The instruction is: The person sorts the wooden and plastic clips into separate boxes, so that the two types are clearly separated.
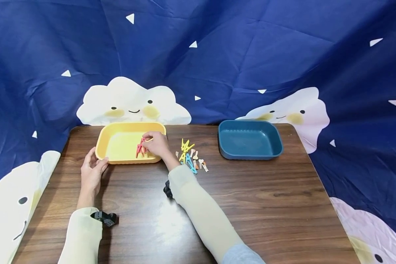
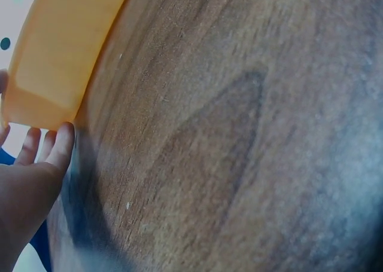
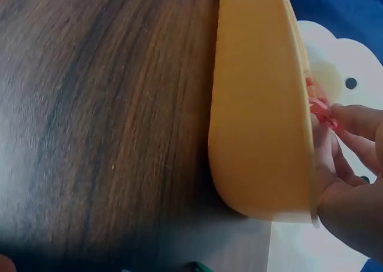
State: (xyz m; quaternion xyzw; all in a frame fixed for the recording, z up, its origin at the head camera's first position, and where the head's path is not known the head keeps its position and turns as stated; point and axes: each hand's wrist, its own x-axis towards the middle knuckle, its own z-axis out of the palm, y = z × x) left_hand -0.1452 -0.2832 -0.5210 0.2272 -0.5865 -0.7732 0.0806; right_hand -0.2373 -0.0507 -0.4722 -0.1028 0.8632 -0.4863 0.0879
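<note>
A yellow rectangular tray (image 1: 107, 141) stands at the back left of the table. My left hand (image 1: 91, 172) holds its front left corner, thumb on the front side and fingers along the end; the left wrist view shows these fingertips against the wall. My right hand (image 1: 157, 143) reaches over the tray's right part and pinches a red clothespin (image 3: 321, 109). Red clothespin parts (image 1: 139, 149) show beside the fingers in the tray; how many there are I cannot tell. To the right lie yellow clothespins (image 1: 186, 146), blue clothespins (image 1: 190, 163) and several small pale clips (image 1: 195, 155).
A dark blue tray (image 1: 250, 156) with nothing visible inside stands at the back right of the brown wooden table (image 1: 250, 205). Behind the table hangs a blue cloth (image 1: 198, 66) with cloud faces. Black wrist straps (image 1: 105, 218) sit on both sleeves.
</note>
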